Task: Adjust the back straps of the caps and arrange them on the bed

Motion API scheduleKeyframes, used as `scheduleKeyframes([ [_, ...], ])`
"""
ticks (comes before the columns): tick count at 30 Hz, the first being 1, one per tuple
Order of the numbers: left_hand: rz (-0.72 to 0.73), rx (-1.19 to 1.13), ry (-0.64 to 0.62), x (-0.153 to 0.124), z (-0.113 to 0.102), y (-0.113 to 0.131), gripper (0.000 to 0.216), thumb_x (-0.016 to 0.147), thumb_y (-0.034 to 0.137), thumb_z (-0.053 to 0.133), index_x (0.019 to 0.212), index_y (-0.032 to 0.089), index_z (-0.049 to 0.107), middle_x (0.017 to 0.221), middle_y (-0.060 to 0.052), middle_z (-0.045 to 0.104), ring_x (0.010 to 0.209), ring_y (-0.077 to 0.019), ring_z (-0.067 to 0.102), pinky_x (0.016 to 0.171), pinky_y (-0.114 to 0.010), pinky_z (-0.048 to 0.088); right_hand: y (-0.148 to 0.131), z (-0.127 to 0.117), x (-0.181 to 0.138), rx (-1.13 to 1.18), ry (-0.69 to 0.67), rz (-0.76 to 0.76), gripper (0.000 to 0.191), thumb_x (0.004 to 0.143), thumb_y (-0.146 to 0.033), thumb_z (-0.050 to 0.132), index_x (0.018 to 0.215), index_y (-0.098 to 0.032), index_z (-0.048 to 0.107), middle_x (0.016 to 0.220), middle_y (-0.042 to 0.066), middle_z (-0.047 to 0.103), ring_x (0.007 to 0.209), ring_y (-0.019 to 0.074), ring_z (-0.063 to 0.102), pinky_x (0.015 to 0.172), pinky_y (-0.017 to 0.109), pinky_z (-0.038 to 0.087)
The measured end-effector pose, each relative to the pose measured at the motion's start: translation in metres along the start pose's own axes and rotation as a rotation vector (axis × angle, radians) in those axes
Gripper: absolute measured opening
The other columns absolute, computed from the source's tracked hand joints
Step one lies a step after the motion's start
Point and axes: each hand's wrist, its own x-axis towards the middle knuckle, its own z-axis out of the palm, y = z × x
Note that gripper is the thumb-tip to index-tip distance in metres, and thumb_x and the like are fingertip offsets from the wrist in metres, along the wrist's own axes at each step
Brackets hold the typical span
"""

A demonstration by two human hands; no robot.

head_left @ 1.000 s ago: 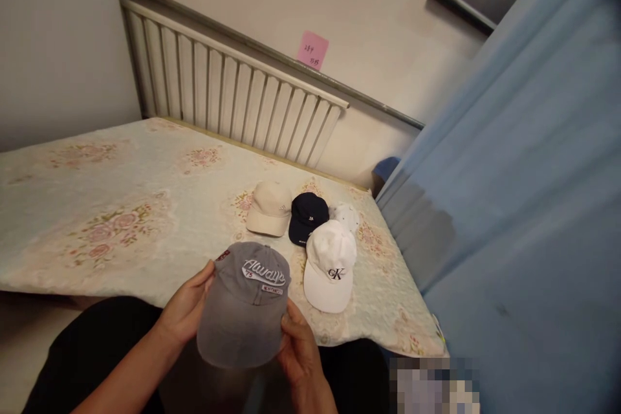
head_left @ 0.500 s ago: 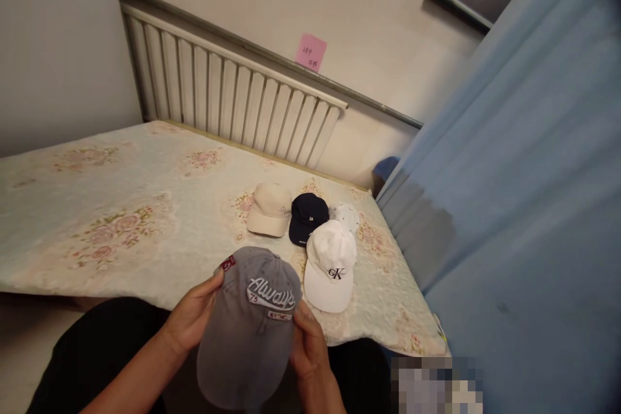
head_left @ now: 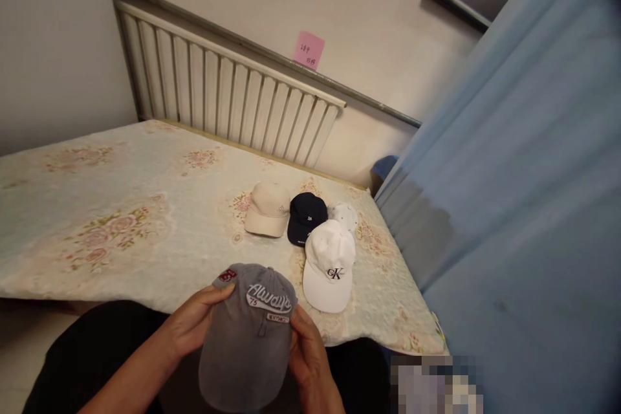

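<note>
Between my two hands is a grey baseball cap (head_left: 247,349) with white "Always" lettering, its brim pointing down towards me. My left hand (head_left: 196,320) grips its left side, the thumb lying on the crown near a dark red patch. On the opposite side my right hand (head_left: 310,349) holds the edge, with most of its fingers behind the cap. Beyond it on the bed lie a beige cap (head_left: 268,210), a black cap (head_left: 307,217) and a white cap with dark letters (head_left: 330,259). Another whitish cap (head_left: 343,215) is partly hidden behind that white one.
The caps rest on a flower-patterned bed cover (head_left: 194,207). A white radiator (head_left: 228,90) runs along the wall behind, below a pink note (head_left: 308,50). A blue curtain (head_left: 524,174) hangs on the right. My knees in black (head_left: 92,356) are at the bed's near edge.
The grey cap has dropped slightly and its crown tips a little, both hands still on it. My left thumb reaches further onto the crown. The other caps stay put.
</note>
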Motion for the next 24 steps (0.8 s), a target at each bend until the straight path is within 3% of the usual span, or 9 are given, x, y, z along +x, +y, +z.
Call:
scheduleKeyframes([
  [6,-0.014,0.142,0.083,-0.003,0.001,0.000,0.030,0.078,0.022,0.069,0.105,0.010,0.068,0.095,-0.017,0.074,0.098,-0.0323,0.068,0.090,-0.043,0.050,0.002,-0.010,-0.003,-0.022,0.016,-0.021,0.046,0.070,-0.029,0.072,0.115,-0.019,0.065,0.113,0.011,0.069,0.103,0.0278,0.065,0.085,0.041,0.052],
  [12,0.129,0.262,0.301,0.025,-0.013,-0.001,0.031,0.068,0.026,0.078,0.094,0.015,0.065,0.083,-0.010,0.074,0.080,-0.0271,0.071,0.076,-0.038,0.054,-0.003,-0.008,0.012,-0.032,0.059,-0.041,0.043,0.069,-0.025,0.072,0.112,-0.019,0.065,0.111,0.010,0.071,0.106,0.0274,0.064,0.086,0.041,0.051],
  [16,0.377,0.369,0.396,0.049,0.017,0.027,0.027,0.067,0.030,0.078,0.082,0.017,0.060,0.066,-0.001,0.068,0.063,-0.0194,0.066,0.062,-0.029,0.051,-0.036,0.009,0.040,-0.060,0.051,-0.146,0.042,0.068,-0.023,0.072,0.109,-0.017,0.066,0.108,0.010,0.072,0.105,0.0264,0.065,0.090,0.041,0.050],
  [18,0.552,0.395,0.282,0.064,0.039,0.049,0.034,0.066,0.027,0.079,0.093,0.016,0.061,0.082,-0.003,0.071,0.075,-0.0182,0.066,0.069,-0.025,0.050,-0.056,0.017,0.059,-0.082,0.035,-0.250,0.046,0.068,-0.022,0.072,0.113,-0.018,0.064,0.111,0.009,0.071,0.105,0.0245,0.064,0.092,0.039,0.049],
  [20,0.636,0.411,0.172,0.085,0.052,0.070,0.040,0.068,0.030,0.076,0.102,0.017,0.061,0.087,-0.003,0.071,0.077,-0.0180,0.065,0.070,-0.024,0.049,-0.068,0.017,0.081,-0.083,0.090,-0.355,0.048,0.069,-0.023,0.073,0.116,-0.020,0.062,0.110,0.007,0.071,0.103,0.0213,0.065,0.092,0.036,0.048],
  [22,0.661,0.488,0.159,0.113,0.046,0.082,0.044,0.070,0.035,0.073,0.108,0.019,0.058,0.083,-0.001,0.069,0.075,-0.0181,0.064,0.069,-0.026,0.048,-0.064,0.006,0.106,-0.093,0.192,-0.403,0.043,0.071,-0.028,0.071,0.112,-0.020,0.063,0.105,0.005,0.072,0.099,0.0187,0.066,0.091,0.034,0.048],
  [24,0.619,0.625,0.307,0.147,0.024,0.084,0.039,0.069,0.037,0.069,0.101,0.017,0.059,0.083,-0.002,0.068,0.076,-0.0189,0.063,0.071,-0.027,0.047,-0.044,-0.015,0.129,-0.141,0.315,-0.364,0.033,0.069,-0.032,0.070,0.099,-0.017,0.067,0.092,0.003,0.075,0.088,0.0179,0.067,0.084,0.031,0.050],
])
